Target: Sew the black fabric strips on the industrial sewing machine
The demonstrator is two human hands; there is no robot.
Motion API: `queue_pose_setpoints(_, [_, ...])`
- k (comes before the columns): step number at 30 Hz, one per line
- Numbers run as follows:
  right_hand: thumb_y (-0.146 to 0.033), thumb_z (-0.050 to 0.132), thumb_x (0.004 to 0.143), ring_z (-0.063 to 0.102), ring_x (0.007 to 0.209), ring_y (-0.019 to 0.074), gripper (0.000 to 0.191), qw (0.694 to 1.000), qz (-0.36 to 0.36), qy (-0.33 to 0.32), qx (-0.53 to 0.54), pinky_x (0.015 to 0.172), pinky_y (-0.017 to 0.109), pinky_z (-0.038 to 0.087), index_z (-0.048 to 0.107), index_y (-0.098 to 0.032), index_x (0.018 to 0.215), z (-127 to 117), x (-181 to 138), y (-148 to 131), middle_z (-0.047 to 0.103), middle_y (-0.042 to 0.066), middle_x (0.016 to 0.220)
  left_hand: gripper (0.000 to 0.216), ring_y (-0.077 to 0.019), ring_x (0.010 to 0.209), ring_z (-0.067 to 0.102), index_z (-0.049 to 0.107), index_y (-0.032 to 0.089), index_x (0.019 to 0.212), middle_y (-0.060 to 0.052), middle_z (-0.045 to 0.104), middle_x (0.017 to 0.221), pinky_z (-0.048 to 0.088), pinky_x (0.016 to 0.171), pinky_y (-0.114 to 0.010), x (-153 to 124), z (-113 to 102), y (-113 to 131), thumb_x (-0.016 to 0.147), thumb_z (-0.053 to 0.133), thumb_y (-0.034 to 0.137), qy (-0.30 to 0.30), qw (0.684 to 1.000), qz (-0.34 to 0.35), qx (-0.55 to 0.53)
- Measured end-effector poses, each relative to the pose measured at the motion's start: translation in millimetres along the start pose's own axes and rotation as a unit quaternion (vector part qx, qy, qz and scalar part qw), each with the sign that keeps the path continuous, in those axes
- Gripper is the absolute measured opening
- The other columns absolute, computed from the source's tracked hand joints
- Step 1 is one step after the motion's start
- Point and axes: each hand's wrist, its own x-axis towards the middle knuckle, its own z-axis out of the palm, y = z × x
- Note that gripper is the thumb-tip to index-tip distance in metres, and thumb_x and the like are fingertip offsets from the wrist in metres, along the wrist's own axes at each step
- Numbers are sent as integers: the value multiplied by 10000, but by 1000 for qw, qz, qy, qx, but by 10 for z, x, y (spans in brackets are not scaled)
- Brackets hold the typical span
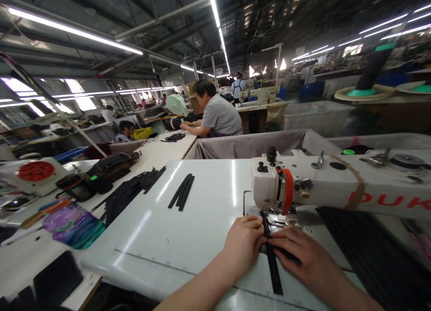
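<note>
A narrow black fabric strip (pixel 274 268) runs from under the head of a white sewing machine (pixel 336 180) toward me. My left hand (pixel 245 240), fingers curled together, grips the strip's left edge just in front of the presser foot area. From the other side my right hand (pixel 301 252) pinches the same strip with its fingertips. Another dark piece shows beneath the right fingers; what it is I cannot make out. The needle is hidden behind the machine head and hands. On the pale tabletop (pixel 202 230) lie several short black strips (pixel 182 192).
Left of the table lie a pile of black strips (pixel 131 189) and a purple-teal plastic pouch (pixel 74 223). A stack of long black pieces (pixel 373 252) lies under the machine arm. Across a fabric-lined bin (pixel 249 144), a co-worker (pixel 222 113) in grey leans over another bench.
</note>
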Motion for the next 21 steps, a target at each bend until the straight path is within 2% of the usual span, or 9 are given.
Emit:
queue_pose_setpoints(3, [-177,554,927,620,951,195,196,1000,3,0,-8,853,347,529,660,-253,1074,10,10,-7,672,32,1007,88,-221,1139,599,672,176,928,-64,693,1125,485,989,-370,2,51,36,907,587,165,9,999,-21,25])
queue_pose_setpoints(8, [-169,527,934,626,931,196,188,999,0,11,-33,830,341,533,674,-232,1034,15,33,-25,680,37,989,104,-203,1129,601,657,169,892,-72,689,1110,485,998,-363,37,84,58,918,557,158,19,998,-24,48])
queue_pose_setpoints(14, [-143,515,934,609,966,202,235,999,-2,2,-40,859,362,526,651,-222,1108,3,8,-50,672,44,1044,110,-226,1165,590,646,161,933,-92,673,1151,481,1020,-396,33,117,45,912,543,131,32,999,-16,30])
queue_pose_setpoints(21, [-123,507,916,594,1011,225,271,998,27,-4,-52,910,420,508,635,-210,1138,72,-34,13,659,61,1105,123,-236,1147,585,647,167,919,-84,669,1159,491,1010,-418,89,87,30,900,539,111,29,999,-38,6])
